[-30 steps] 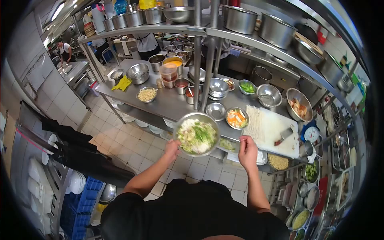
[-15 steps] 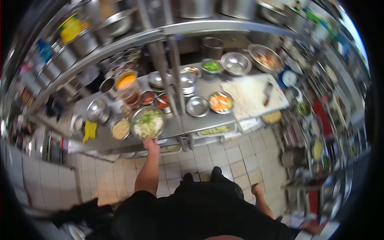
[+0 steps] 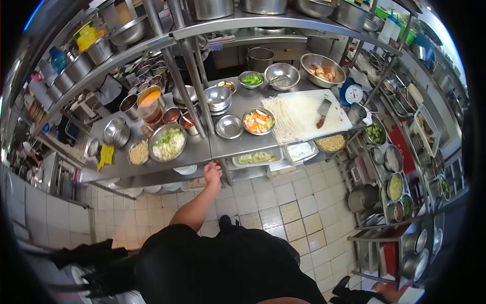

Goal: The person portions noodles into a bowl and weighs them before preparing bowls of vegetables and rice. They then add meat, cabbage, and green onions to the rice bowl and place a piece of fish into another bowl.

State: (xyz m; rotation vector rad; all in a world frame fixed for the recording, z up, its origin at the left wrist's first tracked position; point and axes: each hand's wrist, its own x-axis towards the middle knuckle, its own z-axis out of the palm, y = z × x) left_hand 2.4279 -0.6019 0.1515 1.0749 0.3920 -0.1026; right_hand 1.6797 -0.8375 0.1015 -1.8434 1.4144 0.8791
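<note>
My left arm reached forward and up from my body, bare forearm straight, elbow slightly bent. Left hand was at full stretch, fingers curled loosely, holding nothing. Right hand and arm were out of sight.

Silver bowl of white-green food, white board, yellow cloth.

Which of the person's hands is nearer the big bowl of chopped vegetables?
Left. The left hand is at the counter edge, just right of and below the bowl of chopped vegetables, not touching it. The right hand is out of view.
</note>
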